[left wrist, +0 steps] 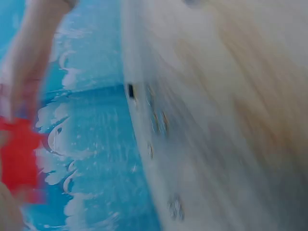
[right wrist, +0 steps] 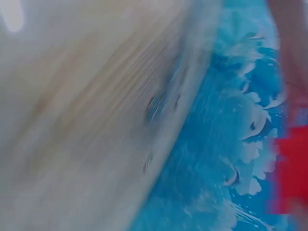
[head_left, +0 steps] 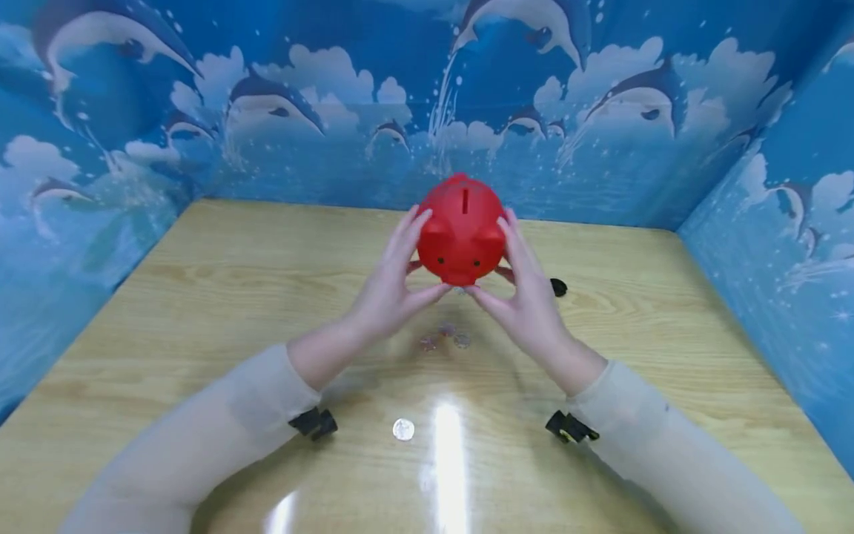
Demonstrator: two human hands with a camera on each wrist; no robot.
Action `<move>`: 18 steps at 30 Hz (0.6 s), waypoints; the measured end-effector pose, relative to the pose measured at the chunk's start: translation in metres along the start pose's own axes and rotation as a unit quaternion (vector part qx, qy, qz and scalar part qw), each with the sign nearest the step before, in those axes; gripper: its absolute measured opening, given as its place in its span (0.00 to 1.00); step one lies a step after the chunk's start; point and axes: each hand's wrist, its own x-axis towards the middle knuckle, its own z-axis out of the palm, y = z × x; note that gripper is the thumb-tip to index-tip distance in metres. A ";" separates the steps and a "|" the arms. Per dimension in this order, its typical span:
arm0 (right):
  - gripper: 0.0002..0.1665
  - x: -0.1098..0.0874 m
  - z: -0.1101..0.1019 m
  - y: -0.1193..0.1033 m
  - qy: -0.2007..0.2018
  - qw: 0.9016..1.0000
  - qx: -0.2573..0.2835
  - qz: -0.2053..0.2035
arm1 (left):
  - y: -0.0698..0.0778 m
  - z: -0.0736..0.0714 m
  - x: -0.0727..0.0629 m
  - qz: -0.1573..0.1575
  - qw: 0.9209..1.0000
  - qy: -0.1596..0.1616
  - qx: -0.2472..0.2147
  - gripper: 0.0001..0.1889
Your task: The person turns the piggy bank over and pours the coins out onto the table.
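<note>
A red piggy bank [head_left: 460,230] is held up over the far part of the table, its coin slot on top and its two dark eyes facing me. My left hand [head_left: 390,278] grips it from the left and my right hand [head_left: 523,289] from the right, the thumbs meeting under its snout. Fingertips curl behind its sides. Both wrist views are blurred; the piggy bank's red body [left wrist: 19,156] shows at the edge of the left one and its red side [right wrist: 292,171] at the edge of the right one.
Several coins [head_left: 462,340] lie on the wooden table [head_left: 267,282] below the piggy bank, and a single silver coin [head_left: 403,429] is nearer to me. A small black round piece [head_left: 558,287] lies beside my right hand. Blue dolphin-print cloth [head_left: 333,148] surrounds the table.
</note>
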 end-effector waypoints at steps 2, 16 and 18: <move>0.49 0.000 0.001 -0.001 0.078 0.987 -0.032 -0.137 | 0.003 -0.002 0.002 0.154 0.986 0.047 0.043 0.50; 0.51 0.006 -0.001 0.002 -0.067 0.986 0.032 0.150 | 0.004 -0.001 0.009 -0.179 0.983 -0.043 -0.017 0.47; 0.51 0.006 0.000 0.005 -0.116 0.965 0.040 0.233 | 0.002 0.001 0.009 -0.279 0.957 -0.074 -0.026 0.47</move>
